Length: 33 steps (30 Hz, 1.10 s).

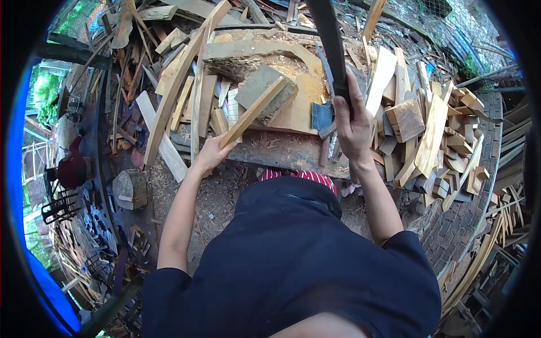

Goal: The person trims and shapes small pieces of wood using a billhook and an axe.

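My left hand [213,154] grips the lower end of a narrow wooden stick [255,110], which slants up to the right. The stick's far end lies over a grey-topped wooden block [260,84] on the workbench [270,152]. In my right hand [354,125] is a machete [329,42], its long dark blade raised and pointing away from me. My fingers hide its handle. The blade is apart from the stick. Below it, near my right hand, lies a small blue-grey piece [322,116].
Cut wood blocks [407,119] are heaped to the right of the bench. Long curved strips [179,93] lean along its left side. A round stump [131,189] stands on the ground at left. Scraps and shavings surround the bench.
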{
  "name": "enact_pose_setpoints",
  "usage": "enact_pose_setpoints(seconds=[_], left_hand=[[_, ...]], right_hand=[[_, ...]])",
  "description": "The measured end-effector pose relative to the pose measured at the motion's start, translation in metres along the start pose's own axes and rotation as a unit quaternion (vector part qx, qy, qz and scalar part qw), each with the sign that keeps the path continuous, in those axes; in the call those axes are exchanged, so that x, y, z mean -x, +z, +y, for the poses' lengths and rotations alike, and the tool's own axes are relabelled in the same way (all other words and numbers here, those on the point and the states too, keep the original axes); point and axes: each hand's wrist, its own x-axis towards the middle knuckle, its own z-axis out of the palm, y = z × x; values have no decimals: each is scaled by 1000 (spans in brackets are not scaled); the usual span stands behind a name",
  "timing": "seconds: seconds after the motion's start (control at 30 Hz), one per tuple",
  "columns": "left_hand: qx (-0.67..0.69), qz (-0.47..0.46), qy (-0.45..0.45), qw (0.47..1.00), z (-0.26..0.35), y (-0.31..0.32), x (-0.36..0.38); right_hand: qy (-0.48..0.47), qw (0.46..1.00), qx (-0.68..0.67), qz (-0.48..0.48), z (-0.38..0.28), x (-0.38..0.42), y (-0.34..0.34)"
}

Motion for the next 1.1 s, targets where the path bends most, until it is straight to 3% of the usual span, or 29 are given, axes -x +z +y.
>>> enact_pose_setpoints(seconds=[0.07,0.1,0.2,0.23,0.3,0.33,0.4,0.43,0.53,0.6,0.7,0.73,0.8,0.87,0.93,1.1], left_hand=[[-6,-7,-10,1000,-2,-2,0],[-11,-13,-19,1000,-2,-3,-1],[19,-22,-57,998,6,-4,3],[18,-17,-52,998,10,-5,5],[19,-15,-38,999,5,-3,5],[19,-14,-20,1000,4,-1,3],[17,-21,-27,999,4,-1,1],[15,-28,-40,999,4,-1,2],[11,-30,-43,999,6,-2,4],[-4,-25,-34,999,2,0,3],[-18,-17,-21,999,5,0,4],[-18,-12,-21,1000,7,0,5],[-10,-7,-18,1000,8,0,6],[-4,1,-9,1000,11,-2,6],[10,-35,-53,998,14,-5,8],[22,-14,-16,1000,4,4,2]], right_hand=[[-8,1000,19,-12,10,11,4],[60,992,78,-76,27,26,5],[190,889,318,-270,40,42,7],[184,891,316,-270,52,44,10],[141,950,175,-216,69,53,10],[141,950,177,-215,69,52,7],[388,881,-51,-266,63,43,2],[387,881,-52,-269,58,39,3],[245,953,42,-174,35,29,5],[238,956,40,-164,1,8,-4],[47,997,7,-62,-17,-7,-3],[47,997,7,-64,-12,-6,-1],[-56,998,10,-11,8,4,9],[59,979,141,-137,40,34,9],[174,882,339,-277,42,43,6],[219,900,245,-287,66,38,-2]])
